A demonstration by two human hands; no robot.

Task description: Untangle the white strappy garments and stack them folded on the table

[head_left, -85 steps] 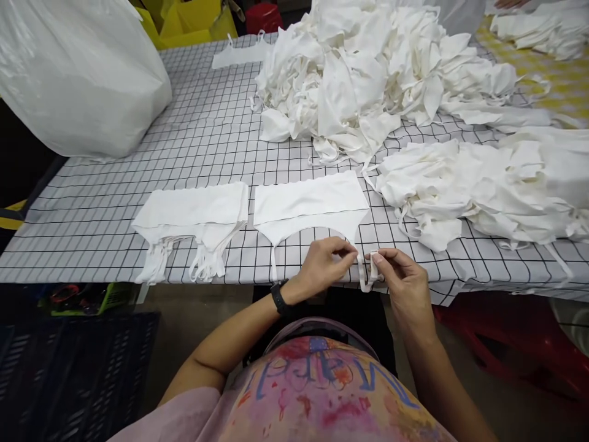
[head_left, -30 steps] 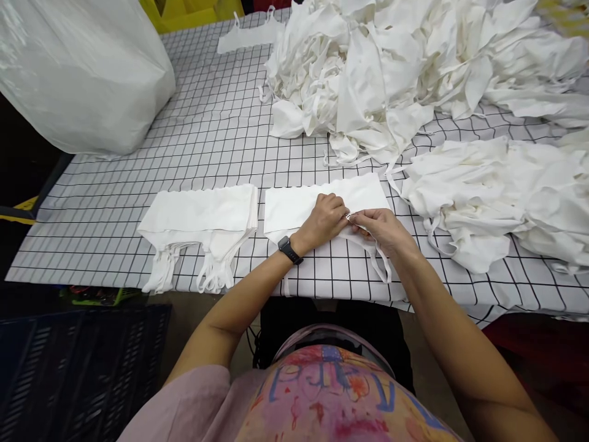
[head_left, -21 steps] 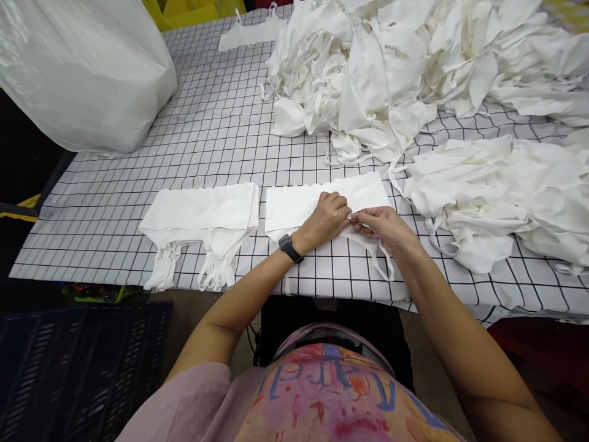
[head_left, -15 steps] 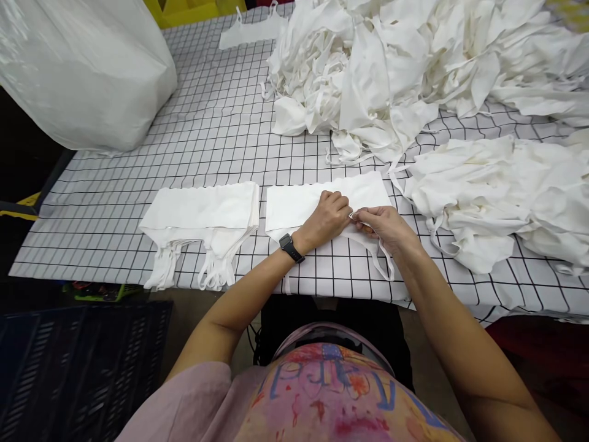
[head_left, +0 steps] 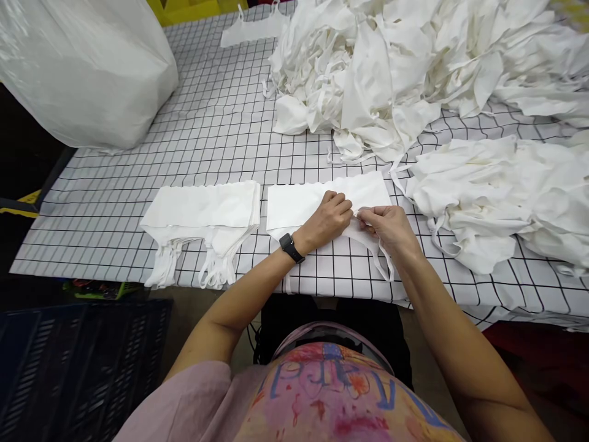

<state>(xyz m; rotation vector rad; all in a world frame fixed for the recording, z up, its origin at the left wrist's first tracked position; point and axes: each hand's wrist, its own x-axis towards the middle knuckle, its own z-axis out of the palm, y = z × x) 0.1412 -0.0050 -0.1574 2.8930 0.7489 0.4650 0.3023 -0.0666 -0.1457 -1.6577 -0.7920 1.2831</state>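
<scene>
A white strappy camisole (head_left: 294,205) lies flat on the checked cloth in front of me, its straps toward the table's near edge. My left hand (head_left: 329,218), with a black watch on the wrist, is closed in a pinch on the camisole's middle near its lower edge. Just right of it, my right hand (head_left: 386,224) pinches the same edge between thumb and fingers. Both sets of fingertips hide the exact bit of fabric they hold. One thin strap hangs below the right hand. To the left sits a neat stack of white camisoles (head_left: 202,205), straps bunched toward me.
A large heap of crumpled white garments (head_left: 368,73) covers the back right, with a smaller pile (head_left: 478,196) at the right. A bulging white plastic bag (head_left: 92,73) stands at the back left. Another camisole (head_left: 255,29) lies near the far edge. Dark crates (head_left: 83,362) are below left.
My right fingertips have shifted slightly right, away from the left hand, and the small bit of white that stood between them is less visible. The left hand has barely moved.
</scene>
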